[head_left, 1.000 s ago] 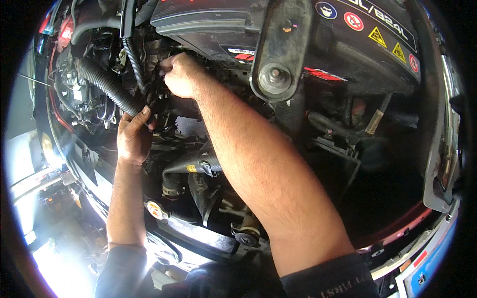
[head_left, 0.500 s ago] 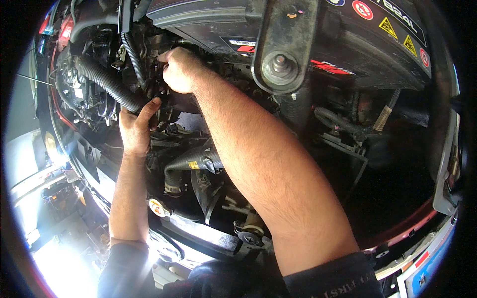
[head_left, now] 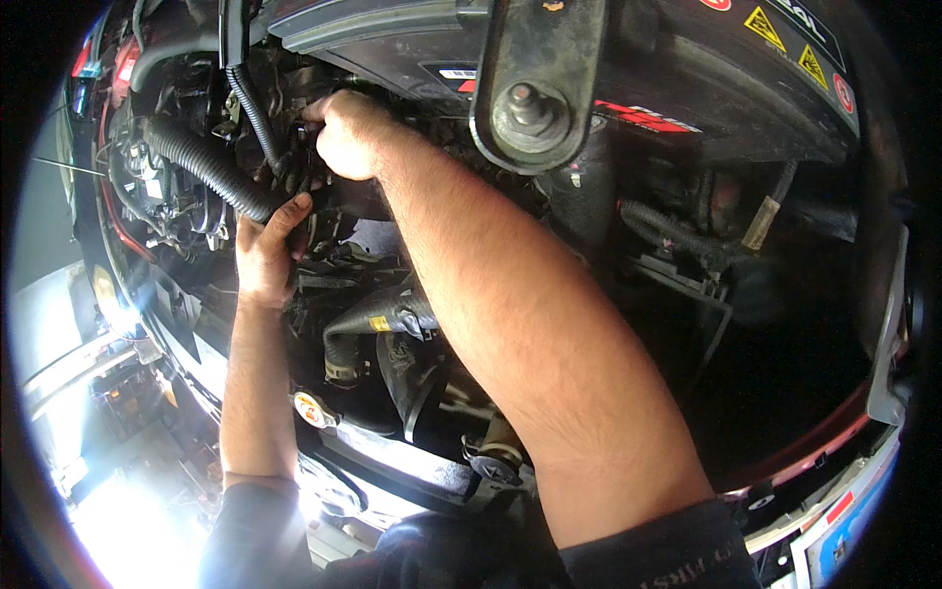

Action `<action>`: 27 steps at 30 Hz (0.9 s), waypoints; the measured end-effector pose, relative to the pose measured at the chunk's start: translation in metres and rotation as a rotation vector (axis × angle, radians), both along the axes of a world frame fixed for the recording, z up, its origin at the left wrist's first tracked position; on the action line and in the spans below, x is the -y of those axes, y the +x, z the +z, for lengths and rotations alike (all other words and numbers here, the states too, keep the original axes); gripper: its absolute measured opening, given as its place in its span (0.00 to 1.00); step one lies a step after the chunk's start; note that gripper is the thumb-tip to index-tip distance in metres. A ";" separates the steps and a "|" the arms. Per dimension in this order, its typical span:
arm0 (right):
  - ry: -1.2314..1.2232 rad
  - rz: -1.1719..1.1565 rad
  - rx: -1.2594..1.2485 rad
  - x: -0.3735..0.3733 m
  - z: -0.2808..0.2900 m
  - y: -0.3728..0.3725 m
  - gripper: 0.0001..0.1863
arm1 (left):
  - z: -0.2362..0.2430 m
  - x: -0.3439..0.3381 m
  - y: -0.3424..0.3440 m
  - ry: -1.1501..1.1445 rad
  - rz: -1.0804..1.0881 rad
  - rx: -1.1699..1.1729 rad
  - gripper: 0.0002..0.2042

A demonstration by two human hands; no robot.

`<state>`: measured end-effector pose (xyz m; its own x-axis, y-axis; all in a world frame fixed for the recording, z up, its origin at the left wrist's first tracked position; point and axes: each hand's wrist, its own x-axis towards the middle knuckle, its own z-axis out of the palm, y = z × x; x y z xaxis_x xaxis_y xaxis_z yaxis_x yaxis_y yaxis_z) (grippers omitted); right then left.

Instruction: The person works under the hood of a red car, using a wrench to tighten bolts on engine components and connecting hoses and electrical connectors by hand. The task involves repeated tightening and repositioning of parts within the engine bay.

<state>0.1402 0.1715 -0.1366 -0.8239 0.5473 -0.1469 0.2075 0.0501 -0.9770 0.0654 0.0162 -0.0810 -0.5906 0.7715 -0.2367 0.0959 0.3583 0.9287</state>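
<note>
Inside an engine bay, my left hand [head_left: 265, 257] is closed round the lower end of a thick black corrugated conduit [head_left: 201, 165], its thumb pointing up and its fingers mostly behind. A thinner corrugated conduit [head_left: 257, 120] runs down to the same dark cluster of wiring [head_left: 291, 175]. Just right of that cluster, my right hand [head_left: 351, 134] reaches in with curled fingers, the forefinger and thumb side toward the left. What its fingertips touch is lost in shadow. A black car battery [head_left: 412, 49] sits above my right hand.
A metal bracket with a bolt [head_left: 530, 108] hangs before the battery. Beneath my right forearm run a black radiator hose [head_left: 378, 319] and a lower hose neck with a cap [head_left: 496, 461]. A radiator cap [head_left: 312, 409] is beside my left forearm. Bright light glares at lower left.
The view has shifted slightly, so the battery and bracket appear higher and farther left. Both hands keep nearly the same places on the wiring.
</note>
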 end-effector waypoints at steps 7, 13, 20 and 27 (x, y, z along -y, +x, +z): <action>0.161 -0.093 0.040 0.014 0.003 0.005 0.23 | 0.000 0.002 -0.001 0.055 -0.023 0.062 0.15; -0.045 -0.088 0.069 -0.005 -0.006 -0.004 0.20 | -0.006 0.006 0.000 0.119 0.013 0.096 0.13; 0.061 -0.104 0.059 0.005 -0.003 0.000 0.20 | -0.004 0.009 0.001 0.117 0.039 0.079 0.12; -0.030 -0.130 -0.026 -0.003 -0.008 -0.005 0.20 | -0.003 0.009 0.003 0.127 0.073 0.039 0.10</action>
<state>0.1355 0.1747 -0.1443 -0.7502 0.6453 -0.1444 0.1846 -0.0053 -0.9828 0.0685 0.0070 -0.0840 -0.6387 0.7519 -0.1636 0.0365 0.2419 0.9696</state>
